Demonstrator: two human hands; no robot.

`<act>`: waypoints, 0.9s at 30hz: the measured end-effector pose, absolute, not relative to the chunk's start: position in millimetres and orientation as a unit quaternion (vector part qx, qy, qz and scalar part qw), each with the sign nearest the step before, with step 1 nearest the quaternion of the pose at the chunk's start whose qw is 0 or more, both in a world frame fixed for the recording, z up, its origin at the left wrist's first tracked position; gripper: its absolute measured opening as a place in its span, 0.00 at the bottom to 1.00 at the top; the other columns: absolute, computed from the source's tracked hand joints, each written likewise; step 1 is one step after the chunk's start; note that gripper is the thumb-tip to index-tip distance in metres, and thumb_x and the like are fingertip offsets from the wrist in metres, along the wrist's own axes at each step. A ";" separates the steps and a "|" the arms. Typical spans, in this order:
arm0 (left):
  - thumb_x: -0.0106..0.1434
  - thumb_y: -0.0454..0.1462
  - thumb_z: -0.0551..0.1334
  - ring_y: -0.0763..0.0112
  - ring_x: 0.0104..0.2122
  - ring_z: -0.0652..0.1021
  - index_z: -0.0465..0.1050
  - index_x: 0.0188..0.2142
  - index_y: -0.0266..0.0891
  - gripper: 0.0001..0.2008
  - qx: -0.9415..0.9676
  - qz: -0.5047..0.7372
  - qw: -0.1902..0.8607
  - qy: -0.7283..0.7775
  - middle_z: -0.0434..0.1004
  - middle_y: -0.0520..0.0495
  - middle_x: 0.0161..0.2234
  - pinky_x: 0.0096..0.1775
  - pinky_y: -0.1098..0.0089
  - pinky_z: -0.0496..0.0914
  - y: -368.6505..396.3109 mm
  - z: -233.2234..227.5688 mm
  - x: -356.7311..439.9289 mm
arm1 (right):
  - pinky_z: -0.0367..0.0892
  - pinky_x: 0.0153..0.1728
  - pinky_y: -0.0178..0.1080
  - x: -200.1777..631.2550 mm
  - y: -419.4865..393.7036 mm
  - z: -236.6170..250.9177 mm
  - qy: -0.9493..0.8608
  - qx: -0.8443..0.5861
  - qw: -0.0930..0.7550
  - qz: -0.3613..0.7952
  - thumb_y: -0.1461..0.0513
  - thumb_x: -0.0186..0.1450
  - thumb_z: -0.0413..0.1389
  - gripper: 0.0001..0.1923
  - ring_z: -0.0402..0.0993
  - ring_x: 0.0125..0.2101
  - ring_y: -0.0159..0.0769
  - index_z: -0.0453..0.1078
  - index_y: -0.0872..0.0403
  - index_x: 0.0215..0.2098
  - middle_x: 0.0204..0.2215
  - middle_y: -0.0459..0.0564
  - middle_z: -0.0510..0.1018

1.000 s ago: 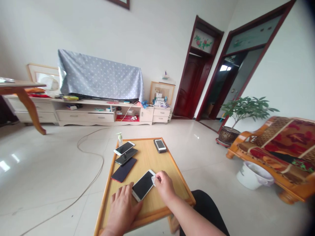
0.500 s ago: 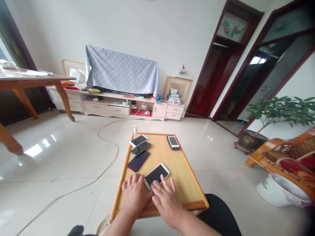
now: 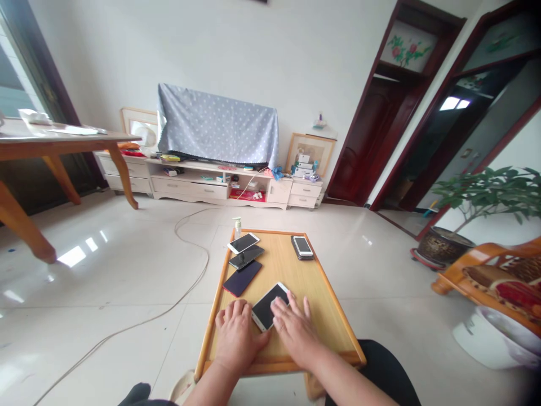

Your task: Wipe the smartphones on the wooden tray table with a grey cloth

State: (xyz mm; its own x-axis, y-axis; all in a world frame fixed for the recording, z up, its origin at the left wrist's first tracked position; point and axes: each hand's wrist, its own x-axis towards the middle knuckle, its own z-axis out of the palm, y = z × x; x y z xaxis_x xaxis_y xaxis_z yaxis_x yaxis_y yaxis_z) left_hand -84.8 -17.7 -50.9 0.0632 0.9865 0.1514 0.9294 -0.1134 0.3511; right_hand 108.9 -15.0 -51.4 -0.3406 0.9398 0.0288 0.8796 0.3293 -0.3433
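A white phone with a dark screen (image 3: 265,307) lies slanted near the front of a small wooden table (image 3: 324,307). My left hand (image 3: 236,335) rests on the tabletop with its fingers against the phone's left edge, holding it still. My right hand (image 3: 296,330) lies on the phone's screen, fingers spread, pressing a small white wipe that is mostly hidden under the fingertips. Along the table's left side lie a white phone (image 3: 243,243), a black phone (image 3: 245,256) and a dark purple phone (image 3: 242,278). Another white phone (image 3: 302,246) sits on a dark case at the far right corner.
A pump bottle (image 3: 238,226) stands at the table's far left corner. A cable (image 3: 190,282) snakes over the tiled floor towards a TV stand (image 3: 190,186) with a cloth-covered TV (image 3: 217,127). A wooden table (image 3: 63,141) is left; a plant (image 3: 486,197), sofa (image 3: 499,276) and white bucket (image 3: 494,338) are right.
My right hand went from pinching the wipe at the phone's far end to lying flat on the screen. My head turned left, so the view shifted.
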 end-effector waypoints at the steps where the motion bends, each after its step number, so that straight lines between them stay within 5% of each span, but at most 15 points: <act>1: 0.54 0.52 0.64 0.51 0.57 0.65 0.71 0.49 0.44 0.26 0.725 0.179 0.078 0.661 0.71 0.41 0.53 0.58 0.54 0.53 -17.6 -51.3 -84.5 | 0.29 0.65 0.69 112.7 -7.1 -50.0 -0.777 -0.607 0.110 0.127 0.49 0.76 0.32 0.27 0.34 0.71 0.49 0.57 0.41 0.68 0.68 0.42 0.57; 4: 0.53 0.51 0.65 0.51 0.55 0.67 0.71 0.48 0.43 0.26 0.724 0.180 0.077 0.662 0.72 0.42 0.51 0.57 0.53 0.53 -17.5 -52.7 -85.0 | 0.30 0.65 0.70 111.2 3.7 -47.2 -0.728 -0.664 0.109 0.131 0.48 0.75 0.30 0.30 0.34 0.71 0.50 0.57 0.45 0.68 0.69 0.47 0.56; 10: 0.61 0.43 0.58 0.56 0.53 0.68 0.71 0.44 0.44 0.13 0.729 0.179 0.089 0.655 0.72 0.43 0.49 0.55 0.56 0.55 -18.6 -52.2 -90.2 | 0.31 0.67 0.63 80.2 -23.7 -41.4 -0.855 -0.457 0.112 0.219 0.53 0.77 0.32 0.25 0.38 0.71 0.42 0.52 0.37 0.69 0.67 0.39 0.60; 16: 0.54 0.52 0.64 0.52 0.54 0.67 0.71 0.46 0.43 0.23 0.721 0.183 0.091 0.662 0.72 0.42 0.49 0.57 0.53 0.54 -20.6 -46.1 -88.5 | 0.31 0.65 0.68 90.4 3.9 -40.0 -0.764 -0.610 0.121 0.171 0.50 0.76 0.30 0.29 0.36 0.71 0.48 0.60 0.43 0.66 0.67 0.44 0.60; 22: 0.62 0.44 0.57 0.55 0.53 0.68 0.72 0.44 0.44 0.13 0.723 0.177 0.106 0.659 0.73 0.42 0.48 0.55 0.55 0.54 -21.1 -44.0 -90.6 | 0.31 0.67 0.64 67.0 -7.2 -47.5 -0.847 -0.473 0.117 0.210 0.52 0.76 0.31 0.25 0.38 0.71 0.43 0.52 0.36 0.69 0.67 0.39 0.60; 27: 0.55 0.50 0.63 0.52 0.55 0.67 0.72 0.46 0.44 0.22 0.723 0.171 0.098 0.662 0.73 0.42 0.50 0.58 0.52 0.52 -20.7 -38.7 -87.6 | 0.31 0.65 0.67 88.4 33.1 -51.3 -0.764 -0.620 0.106 0.139 0.51 0.76 0.30 0.28 0.36 0.71 0.47 0.59 0.41 0.67 0.68 0.42 0.59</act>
